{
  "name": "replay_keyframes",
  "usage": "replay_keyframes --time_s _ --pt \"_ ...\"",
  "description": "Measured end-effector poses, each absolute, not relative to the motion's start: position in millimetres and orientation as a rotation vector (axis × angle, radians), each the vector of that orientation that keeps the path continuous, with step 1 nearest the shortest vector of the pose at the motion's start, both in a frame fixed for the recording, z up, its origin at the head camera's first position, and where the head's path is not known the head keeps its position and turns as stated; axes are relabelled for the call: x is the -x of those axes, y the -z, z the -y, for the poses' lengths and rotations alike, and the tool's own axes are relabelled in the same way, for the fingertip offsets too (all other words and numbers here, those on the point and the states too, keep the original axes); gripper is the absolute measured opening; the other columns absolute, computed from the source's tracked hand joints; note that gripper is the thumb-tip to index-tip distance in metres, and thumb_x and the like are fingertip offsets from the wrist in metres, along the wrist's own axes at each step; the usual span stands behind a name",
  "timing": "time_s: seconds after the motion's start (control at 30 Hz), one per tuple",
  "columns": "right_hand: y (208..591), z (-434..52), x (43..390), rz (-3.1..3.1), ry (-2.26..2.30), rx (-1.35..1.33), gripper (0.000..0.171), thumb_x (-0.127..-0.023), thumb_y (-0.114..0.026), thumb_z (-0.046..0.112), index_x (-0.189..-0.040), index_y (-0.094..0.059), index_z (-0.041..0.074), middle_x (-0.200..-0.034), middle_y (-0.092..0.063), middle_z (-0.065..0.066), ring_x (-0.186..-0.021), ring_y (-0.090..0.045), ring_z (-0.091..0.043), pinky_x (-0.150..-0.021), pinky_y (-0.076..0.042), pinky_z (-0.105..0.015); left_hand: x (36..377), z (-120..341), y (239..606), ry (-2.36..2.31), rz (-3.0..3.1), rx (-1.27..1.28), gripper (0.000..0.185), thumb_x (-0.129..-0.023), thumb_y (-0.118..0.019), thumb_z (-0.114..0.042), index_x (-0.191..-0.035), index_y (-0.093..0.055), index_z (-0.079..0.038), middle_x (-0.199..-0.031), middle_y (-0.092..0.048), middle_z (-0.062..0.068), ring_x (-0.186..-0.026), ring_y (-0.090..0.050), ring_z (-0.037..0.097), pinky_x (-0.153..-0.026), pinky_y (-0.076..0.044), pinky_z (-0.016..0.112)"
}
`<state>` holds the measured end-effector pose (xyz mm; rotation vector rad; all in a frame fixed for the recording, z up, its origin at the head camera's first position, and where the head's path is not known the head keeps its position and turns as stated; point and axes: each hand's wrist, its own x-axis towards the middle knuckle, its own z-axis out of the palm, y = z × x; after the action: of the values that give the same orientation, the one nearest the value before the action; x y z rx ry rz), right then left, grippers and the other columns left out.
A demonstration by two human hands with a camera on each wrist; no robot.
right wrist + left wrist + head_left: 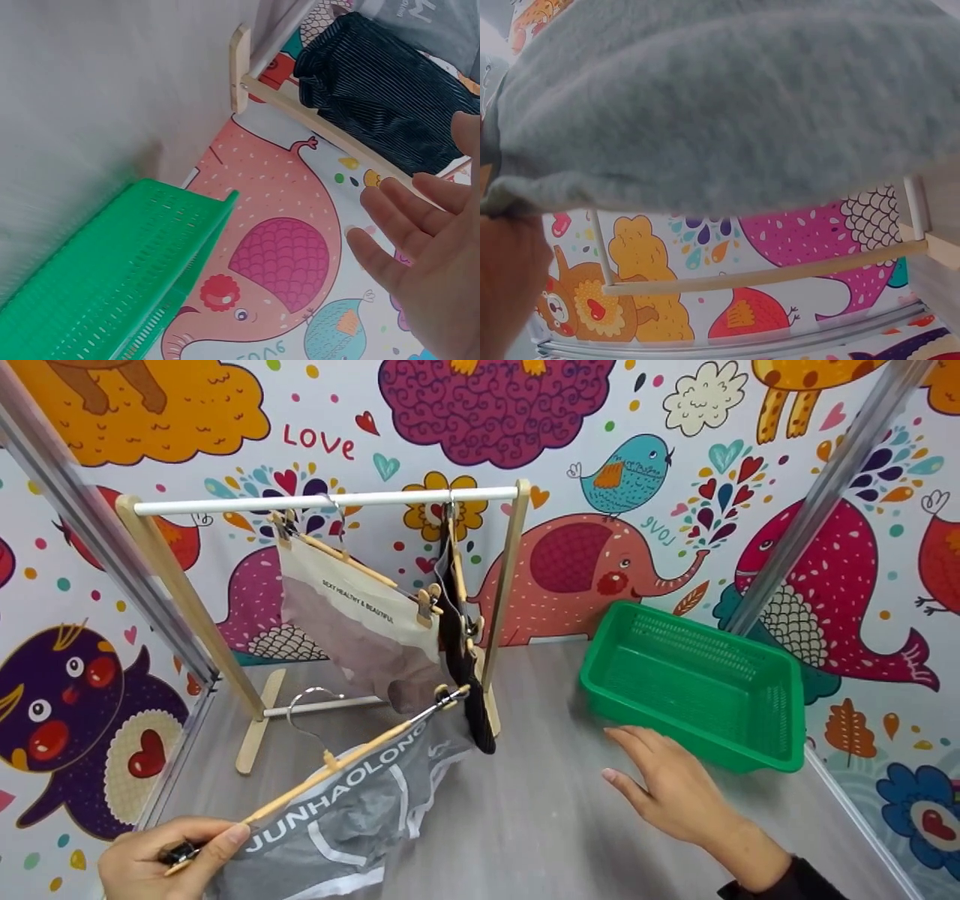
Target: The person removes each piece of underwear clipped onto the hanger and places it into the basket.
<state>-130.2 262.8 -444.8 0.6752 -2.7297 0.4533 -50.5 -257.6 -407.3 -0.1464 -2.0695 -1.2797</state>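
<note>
Grey underpants [352, 817] with white trim and the letters JUNHAOLONG on the waistband hang from a wooden clip hanger [330, 763]. My left hand [169, 855] grips that hanger at its near end, by a black clip. In the left wrist view the grey cloth [727, 105] fills the upper part, with an edge of the left hand [510, 277] beside it. My right hand [667, 787] is held over the table in front of the green basket, fingers extended and holding nothing; the right wrist view shows the same hand [427, 232] with fingers spread.
A small wooden rack with a white rod [240, 504] stands at the back left. From it hang beige-and-mauve underpants [360, 622] and a dark striped garment [390, 90] on clip hangers. The green basket [690, 735] sits at right. Patterned walls and metal posts enclose the table.
</note>
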Motion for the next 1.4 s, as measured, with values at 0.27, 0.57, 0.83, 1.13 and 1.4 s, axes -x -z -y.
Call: replay_keyframes --time_s 0.27,0.57,0.83,1.13,1.4 --pt "436.1 -255.2 128.4 2.71 -0.512 -0.69 0.051 -0.097 -0.077 0.029 -0.139 -0.064 0.005 -0.135 -0.066 -0.01 -0.124 -0.063 -0.03 -0.1 -0.054 -0.055 59.5 252.7 415.6 1.382 1.96 0.469 0.037 -0.059 -0.074 0.035 -0.072 -0.076 0.001 -0.068 -0.074 -0.003 -0.055 -0.066 0.0 -0.05 -0.049 0.013" --pt "427.0 -249.4 125.6 2.729 -0.558 -0.691 0.052 -0.098 -0.075 0.032 -0.141 -0.062 0.005 -0.138 -0.064 -0.01 -0.126 -0.062 -0.03 -0.099 -0.054 -0.054 70.5 231.3 425.7 1.478 1.876 0.614 0.043 -0.056 -0.074 0.036 -0.075 -0.077 -0.003 -0.069 -0.074 0.002 -0.058 -0.068 0.002 -0.053 -0.051 0.014" --pt "416.3 -243.1 121.9 2.727 -0.572 -0.683 0.055 -0.097 -0.076 0.033 -0.143 -0.061 0.006 -0.139 -0.064 -0.01 -0.127 -0.062 -0.03 -0.1 -0.053 -0.056 81.9 206.6 434.5 1.499 1.849 0.759 0.039 -0.06 -0.08 0.03 -0.077 -0.077 -0.005 -0.07 -0.074 0.004 -0.058 -0.068 0.004 -0.051 -0.051 0.016" --pt "411.8 -236.6 120.6 2.629 -0.603 -0.779 0.064 -0.092 -0.082 0.033 -0.145 -0.059 0.007 -0.14 -0.063 -0.008 -0.129 -0.06 -0.028 -0.101 -0.052 -0.056 87.0 182.5 438.7 1.551 1.839 0.81 0.038 -0.061 -0.081 0.027 -0.077 -0.078 -0.007 -0.068 -0.074 0.003 -0.057 -0.068 0.005 -0.051 -0.05 0.017" --pt "403.4 -227.3 123.3 2.491 -0.582 -0.968 0.07 -0.091 -0.081 0.045 -0.147 -0.057 0.009 -0.141 -0.062 -0.004 -0.125 -0.06 -0.021 -0.094 -0.057 -0.048 93.5 164.6 442.9 1.57 1.852 0.87 0.036 -0.063 -0.082 0.024 -0.077 -0.078 -0.009 -0.066 -0.073 0.005 -0.056 -0.068 0.006 -0.048 -0.05 0.019"
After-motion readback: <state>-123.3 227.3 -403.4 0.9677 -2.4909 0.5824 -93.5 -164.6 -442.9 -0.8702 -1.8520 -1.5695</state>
